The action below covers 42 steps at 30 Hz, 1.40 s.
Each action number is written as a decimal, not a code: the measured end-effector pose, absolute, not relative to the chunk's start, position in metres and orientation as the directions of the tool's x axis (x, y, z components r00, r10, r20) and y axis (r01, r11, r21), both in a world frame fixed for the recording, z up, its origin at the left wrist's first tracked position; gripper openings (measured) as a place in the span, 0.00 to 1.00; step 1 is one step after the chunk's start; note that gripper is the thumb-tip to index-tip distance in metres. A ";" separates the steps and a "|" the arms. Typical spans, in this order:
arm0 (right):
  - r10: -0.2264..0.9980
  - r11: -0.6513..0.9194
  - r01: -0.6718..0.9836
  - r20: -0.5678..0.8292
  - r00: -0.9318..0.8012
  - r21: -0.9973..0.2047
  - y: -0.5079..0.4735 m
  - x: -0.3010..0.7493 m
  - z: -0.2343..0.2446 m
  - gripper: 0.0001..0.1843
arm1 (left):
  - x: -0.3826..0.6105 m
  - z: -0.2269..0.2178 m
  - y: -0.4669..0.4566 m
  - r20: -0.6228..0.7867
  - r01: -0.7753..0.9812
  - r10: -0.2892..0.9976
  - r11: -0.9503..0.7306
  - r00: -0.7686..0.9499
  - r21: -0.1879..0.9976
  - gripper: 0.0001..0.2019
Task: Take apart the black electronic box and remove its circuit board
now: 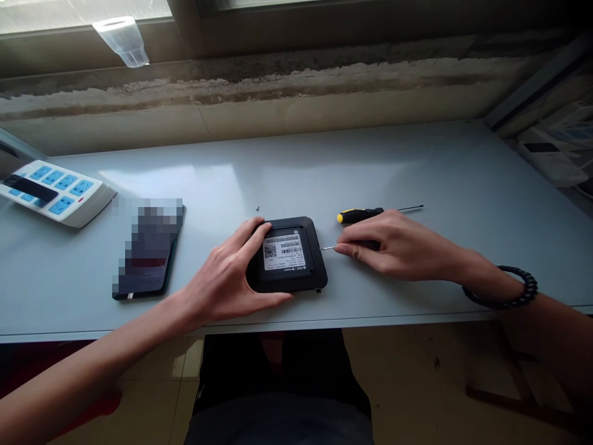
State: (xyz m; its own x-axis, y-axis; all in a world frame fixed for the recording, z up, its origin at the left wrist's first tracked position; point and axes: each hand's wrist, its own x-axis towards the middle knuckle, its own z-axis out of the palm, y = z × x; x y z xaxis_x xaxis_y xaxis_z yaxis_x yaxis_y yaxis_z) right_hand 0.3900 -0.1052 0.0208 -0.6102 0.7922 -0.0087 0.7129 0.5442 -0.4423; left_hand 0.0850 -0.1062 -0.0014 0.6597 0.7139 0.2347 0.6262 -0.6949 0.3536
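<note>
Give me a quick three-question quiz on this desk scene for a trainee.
1. True or false: the left hand touches the black rounded-square device.
2. Which hand holds the thin metal pin, left or right?
3. What colour are the sockets on the power strip?

Key:
1. True
2. Right hand
3. Blue

We're viewing from the person's head, facing forward and down, close above the left hand (227, 272), right hand (398, 247) and desk (370, 167).
</note>
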 end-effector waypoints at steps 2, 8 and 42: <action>0.775 0.588 0.716 0.009 -0.632 -0.376 -0.106 0.391 0.023 0.22 | 0.085 -0.001 -0.107 0.233 0.626 0.710 -0.699 0.664 0.345 0.44; 0.724 0.680 0.710 0.016 -0.689 -0.183 -0.109 0.390 0.033 0.21 | 0.085 -0.001 -0.107 0.201 0.628 0.705 -0.702 0.680 0.336 0.45; 0.769 0.633 0.754 0.031 -0.639 -0.174 -0.127 0.410 0.039 0.24 | 0.147 0.046 -0.080 -0.163 0.434 0.457 -0.887 0.874 -0.158 0.39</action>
